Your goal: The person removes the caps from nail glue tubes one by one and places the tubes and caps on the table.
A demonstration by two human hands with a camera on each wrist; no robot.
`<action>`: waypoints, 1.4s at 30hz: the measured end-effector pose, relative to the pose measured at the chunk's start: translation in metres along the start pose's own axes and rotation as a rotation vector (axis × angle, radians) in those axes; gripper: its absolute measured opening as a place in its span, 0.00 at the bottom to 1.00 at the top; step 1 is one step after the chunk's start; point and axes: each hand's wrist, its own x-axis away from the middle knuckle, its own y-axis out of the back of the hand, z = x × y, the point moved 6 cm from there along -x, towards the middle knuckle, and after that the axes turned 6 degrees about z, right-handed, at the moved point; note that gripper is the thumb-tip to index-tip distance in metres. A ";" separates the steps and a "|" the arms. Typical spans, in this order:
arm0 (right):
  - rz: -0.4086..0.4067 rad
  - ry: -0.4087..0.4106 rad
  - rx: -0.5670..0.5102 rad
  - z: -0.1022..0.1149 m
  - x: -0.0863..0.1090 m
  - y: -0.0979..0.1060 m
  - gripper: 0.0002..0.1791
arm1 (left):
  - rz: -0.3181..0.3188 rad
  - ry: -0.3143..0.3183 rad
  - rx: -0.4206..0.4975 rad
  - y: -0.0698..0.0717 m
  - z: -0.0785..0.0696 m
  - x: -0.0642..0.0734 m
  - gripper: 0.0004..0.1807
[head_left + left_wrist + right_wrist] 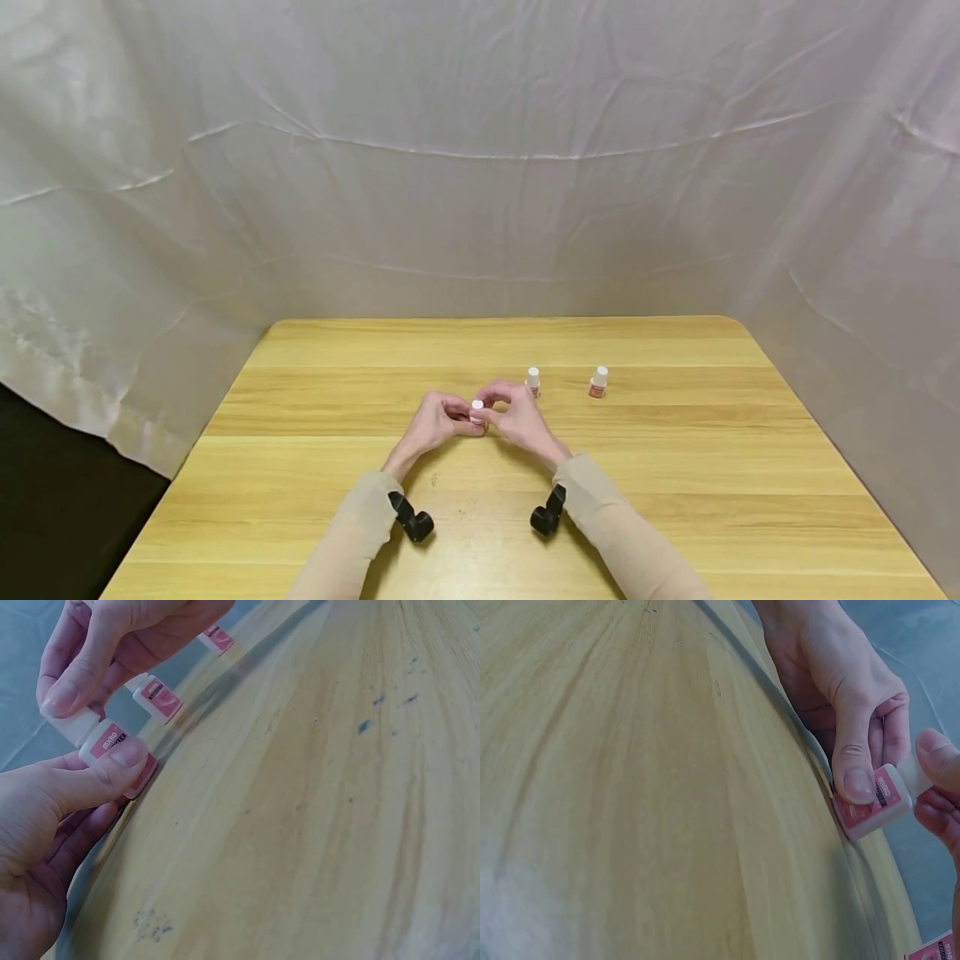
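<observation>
Between my two hands is a small white bottle (109,739) with a pink label and a white cap (73,726). My left hand (435,425) grips the bottle's body, its thumb across the label. My right hand (521,419) pinches the cap from above with thumb and fingers. In the right wrist view the bottle (870,810) is tilted by the camera angle, its base at or close to the tabletop. Part of the label is hidden under the left thumb.
Two similar capped bottles stand upright on the wooden table (675,475): one (533,377) just behind my right hand, another (598,382) farther right. Pale curtains (480,208) surround the table's back and sides. Black wrist cameras (414,521) sit on both forearms.
</observation>
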 end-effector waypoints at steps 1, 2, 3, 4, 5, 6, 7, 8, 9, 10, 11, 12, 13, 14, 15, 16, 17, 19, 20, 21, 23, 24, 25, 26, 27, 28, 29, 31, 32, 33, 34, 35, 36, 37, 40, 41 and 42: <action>0.004 0.010 -0.003 0.000 0.000 0.000 0.07 | -0.003 0.000 0.000 0.000 0.004 -0.001 0.11; 0.008 0.013 -0.009 0.001 0.001 0.000 0.07 | -0.009 -0.001 -0.004 0.000 0.007 -0.002 0.11; 0.011 0.015 -0.019 0.001 0.001 -0.001 0.08 | -0.014 0.003 -0.007 0.000 0.011 -0.003 0.12; 0.016 0.021 -0.027 0.002 0.001 -0.001 0.08 | -0.020 0.004 -0.012 0.000 0.015 -0.003 0.12; 0.020 0.026 -0.039 0.003 0.002 -0.001 0.08 | -0.026 0.002 -0.021 0.000 0.018 -0.004 0.12; 0.025 0.026 -0.056 0.006 0.002 0.000 0.08 | -0.034 0.005 -0.029 0.001 0.021 -0.004 0.12; 0.028 0.030 -0.076 0.009 0.002 0.000 0.09 | -0.043 0.004 -0.038 0.001 0.023 -0.005 0.13; 0.031 0.028 -0.097 0.012 0.003 0.001 0.10 | -0.052 0.008 -0.041 0.002 0.024 -0.004 0.13; 0.033 0.027 -0.113 0.016 0.003 0.002 0.10 | -0.061 0.008 -0.043 0.003 0.025 -0.004 0.13; 0.034 0.026 -0.118 0.020 0.003 0.003 0.11 | -0.069 0.009 -0.047 0.004 0.025 -0.003 0.13; 0.034 0.021 -0.116 0.023 0.003 0.004 0.12 | -0.075 0.010 -0.049 0.004 0.026 -0.003 0.13; 0.032 0.010 -0.107 0.026 0.003 0.005 0.12 | -0.081 0.016 -0.049 0.005 0.026 -0.002 0.12; 0.030 0.000 -0.090 0.024 0.002 0.004 0.12 | -0.083 0.019 -0.051 0.005 0.026 -0.002 0.12; 0.029 -0.014 -0.070 0.022 0.001 0.003 0.12 | -0.083 0.021 -0.050 0.005 0.027 -0.001 0.12; 0.026 -0.024 -0.049 0.019 0.000 0.002 0.12 | -0.081 0.017 -0.050 0.005 0.027 -0.001 0.12; 0.023 -0.032 -0.030 0.017 0.000 0.001 0.12 | -0.080 0.021 -0.047 0.006 0.027 0.000 0.12; 0.021 -0.037 -0.019 0.013 -0.001 -0.001 0.11 | -0.078 0.024 -0.043 0.006 0.027 0.000 0.12; 0.016 -0.034 -0.011 0.006 -0.002 -0.003 0.10 | -0.077 0.026 -0.039 0.006 0.028 0.000 0.12; 0.013 -0.022 -0.005 0.006 -0.002 -0.004 0.09 | -0.076 0.028 -0.036 0.006 0.028 0.000 0.13; 0.012 -0.008 -0.002 0.005 -0.002 -0.004 0.09 | -0.074 0.024 -0.036 0.006 0.028 0.000 0.13; 0.012 0.020 0.000 0.005 -0.002 -0.005 0.07 | -0.071 0.033 -0.034 0.005 0.028 -0.001 0.13; 0.013 0.029 -0.001 0.005 -0.002 -0.005 0.07 | -0.068 0.034 -0.030 0.005 0.028 -0.001 0.13; 0.015 0.036 0.002 0.006 -0.002 -0.004 0.06 | -0.066 0.037 -0.025 0.005 0.028 -0.001 0.13; 0.017 0.042 0.008 0.006 -0.002 -0.004 0.06 | -0.062 0.035 -0.020 0.004 0.028 -0.002 0.13; 0.020 0.045 0.010 0.006 -0.001 -0.004 0.06 | -0.060 0.032 -0.014 0.004 0.028 -0.002 0.13; 0.021 0.050 0.012 0.007 -0.001 -0.004 0.06 | -0.057 0.036 -0.006 0.004 0.028 -0.002 0.13; 0.028 0.043 0.008 0.011 0.000 -0.003 0.06 | -0.051 0.034 -0.001 0.004 0.025 -0.001 0.13; 0.043 0.038 -0.003 0.019 0.002 -0.001 0.07 | -0.045 0.032 0.001 0.004 0.021 0.000 0.13; 0.048 0.035 -0.011 0.019 0.002 -0.002 0.08 | -0.047 0.033 -0.002 0.004 0.021 0.000 0.13; 0.056 0.030 -0.015 0.018 0.003 -0.002 0.08 | -0.048 0.032 -0.005 0.004 0.021 0.000 0.13; 0.062 0.025 -0.021 0.018 0.003 -0.002 0.09 | -0.047 0.020 -0.016 0.004 0.020 0.001 0.13; 0.068 0.015 -0.032 0.017 0.003 -0.002 0.10 | -0.050 0.020 -0.016 0.004 0.018 0.002 0.12; 0.065 0.018 -0.033 0.013 0.002 -0.003 0.11 | -0.058 0.022 -0.018 0.004 0.018 0.002 0.12; 0.059 0.014 -0.031 0.007 0.001 -0.004 0.12 | -0.061 0.020 -0.019 0.004 0.017 0.002 0.12; 0.028 0.005 -0.028 0.003 -0.001 -0.002 0.13 | -0.053 0.017 -0.015 0.005 0.004 0.006 0.11; 0.015 0.001 -0.023 0.002 -0.001 -0.002 0.13 | -0.052 0.032 -0.008 0.006 0.000 0.007 0.11; 0.001 -0.001 -0.012 0.003 -0.002 -0.001 0.12 | -0.047 0.032 -0.010 0.006 -0.002 0.008 0.11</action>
